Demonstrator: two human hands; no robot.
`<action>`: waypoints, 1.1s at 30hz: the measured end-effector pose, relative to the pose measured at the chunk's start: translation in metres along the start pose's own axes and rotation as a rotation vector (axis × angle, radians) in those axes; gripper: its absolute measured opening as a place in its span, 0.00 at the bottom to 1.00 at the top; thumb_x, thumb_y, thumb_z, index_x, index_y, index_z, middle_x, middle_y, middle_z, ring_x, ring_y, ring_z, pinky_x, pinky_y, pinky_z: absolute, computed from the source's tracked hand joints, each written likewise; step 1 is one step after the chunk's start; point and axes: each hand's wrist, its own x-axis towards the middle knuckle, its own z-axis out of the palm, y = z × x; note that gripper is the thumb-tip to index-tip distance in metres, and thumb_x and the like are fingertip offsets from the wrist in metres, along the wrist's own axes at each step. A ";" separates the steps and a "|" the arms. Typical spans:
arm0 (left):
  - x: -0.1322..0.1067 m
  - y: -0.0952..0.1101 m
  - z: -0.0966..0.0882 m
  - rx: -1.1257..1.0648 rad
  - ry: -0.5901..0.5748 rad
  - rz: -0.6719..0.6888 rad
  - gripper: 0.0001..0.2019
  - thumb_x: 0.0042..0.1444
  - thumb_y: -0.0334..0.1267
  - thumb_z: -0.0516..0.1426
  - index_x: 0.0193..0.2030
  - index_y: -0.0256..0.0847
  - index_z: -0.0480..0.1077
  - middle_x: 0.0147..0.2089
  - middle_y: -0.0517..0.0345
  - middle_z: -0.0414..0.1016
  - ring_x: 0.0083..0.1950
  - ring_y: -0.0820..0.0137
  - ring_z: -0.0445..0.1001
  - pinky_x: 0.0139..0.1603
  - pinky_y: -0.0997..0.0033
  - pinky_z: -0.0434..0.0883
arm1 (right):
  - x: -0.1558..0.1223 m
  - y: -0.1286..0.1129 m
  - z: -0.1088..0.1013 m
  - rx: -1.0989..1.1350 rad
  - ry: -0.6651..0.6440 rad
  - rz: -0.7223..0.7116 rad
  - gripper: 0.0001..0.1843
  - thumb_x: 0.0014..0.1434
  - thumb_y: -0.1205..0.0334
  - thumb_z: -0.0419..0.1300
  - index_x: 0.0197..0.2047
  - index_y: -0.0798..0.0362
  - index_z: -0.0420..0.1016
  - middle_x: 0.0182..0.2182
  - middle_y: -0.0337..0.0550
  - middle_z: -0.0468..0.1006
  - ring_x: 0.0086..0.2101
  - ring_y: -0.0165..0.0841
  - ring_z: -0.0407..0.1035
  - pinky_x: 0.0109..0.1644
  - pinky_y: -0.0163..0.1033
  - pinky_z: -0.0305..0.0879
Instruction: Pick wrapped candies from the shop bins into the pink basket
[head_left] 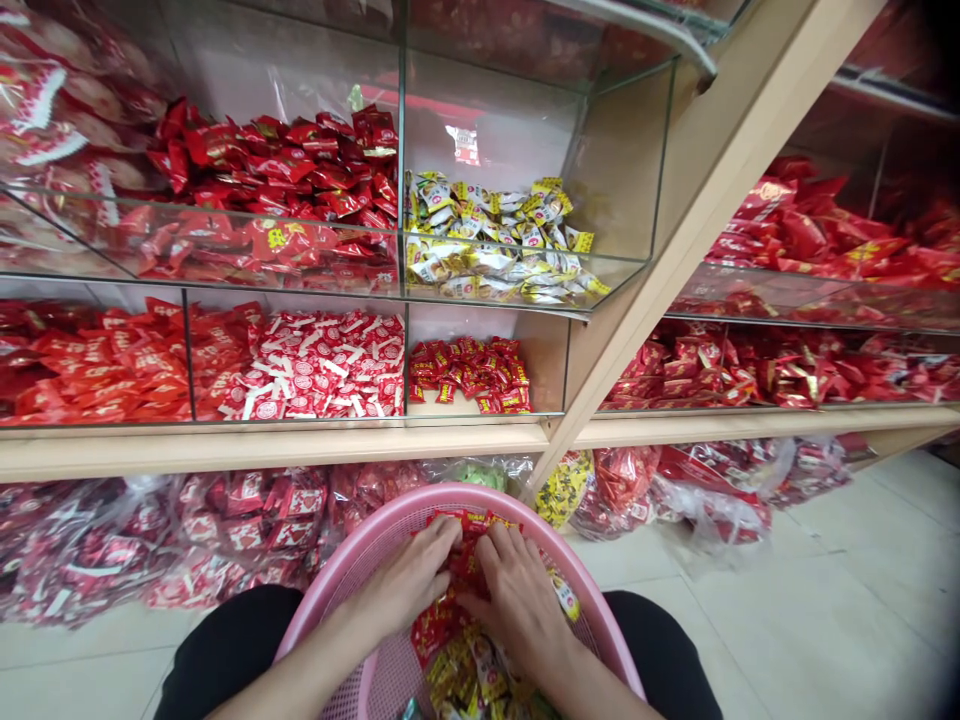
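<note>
A pink plastic basket (352, 560) rests on my lap, holding red-and-yellow wrapped candies (442, 625). Both of my hands are inside it. My left hand (416, 578) lies on the red candies at the basket's far side, fingers curled over them. My right hand (517, 590) is beside it, fingers bent down and gathering the same pile. Their fingertips nearly meet over the red wrappers. Whatever lies under the palms is hidden.
In front stands a wooden shelf (300, 445) with glass bins: red candies (465, 375) in the lower right bin, yellow-white candies (495, 240) above, red-white ones (322, 365) to the left. Clear bags of sweets (675, 490) lie on the tiled floor (825, 620) under the shelf.
</note>
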 end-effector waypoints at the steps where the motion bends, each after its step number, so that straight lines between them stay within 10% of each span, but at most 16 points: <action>1: 0.000 -0.002 0.002 0.008 -0.002 -0.004 0.29 0.55 0.31 0.50 0.63 0.47 0.49 0.64 0.51 0.57 0.63 0.63 0.58 0.60 0.58 0.63 | 0.000 -0.001 0.000 -0.002 -0.004 -0.001 0.19 0.45 0.62 0.66 0.38 0.52 0.62 0.38 0.46 0.69 0.37 0.42 0.64 0.40 0.47 0.62; 23: 0.003 0.005 0.001 0.057 -0.042 -0.024 0.26 0.53 0.27 0.50 0.59 0.43 0.54 0.61 0.48 0.60 0.60 0.61 0.63 0.58 0.57 0.64 | -0.004 -0.002 0.006 -0.052 -0.006 0.022 0.20 0.42 0.75 0.59 0.39 0.52 0.61 0.37 0.46 0.69 0.37 0.43 0.65 0.38 0.47 0.62; 33: -0.001 0.013 -0.049 0.108 -0.104 -0.246 0.08 0.51 0.32 0.49 0.22 0.39 0.61 0.22 0.63 0.61 0.25 0.72 0.64 0.26 0.74 0.61 | -0.007 -0.003 0.001 -0.024 0.017 0.026 0.20 0.42 0.69 0.64 0.37 0.51 0.60 0.37 0.45 0.69 0.38 0.43 0.65 0.39 0.47 0.63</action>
